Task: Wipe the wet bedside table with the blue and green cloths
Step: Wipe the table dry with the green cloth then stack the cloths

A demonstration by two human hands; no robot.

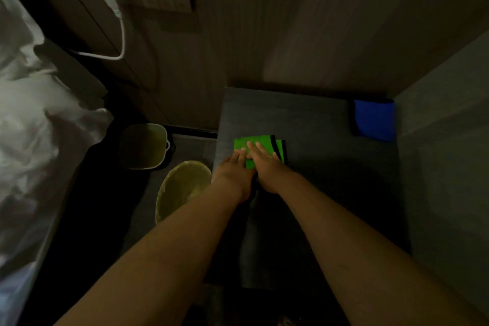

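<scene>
A green cloth (258, 143) with a dark border lies folded near the left edge of the dark grey bedside table (317, 167). My left hand (234, 169) and my right hand (267, 167) both press flat on it, fingers straight, side by side. A blue cloth (374, 120) lies folded in the table's far right corner, against the wall, apart from both hands.
On the floor left of the table stand a square bin (144, 145) and a round yellowish bin (182, 188). A bed with white sheets (39, 127) fills the left. A white charger and cable (116, 8) hang on the wooden wall. A grey wall borders the table's right side.
</scene>
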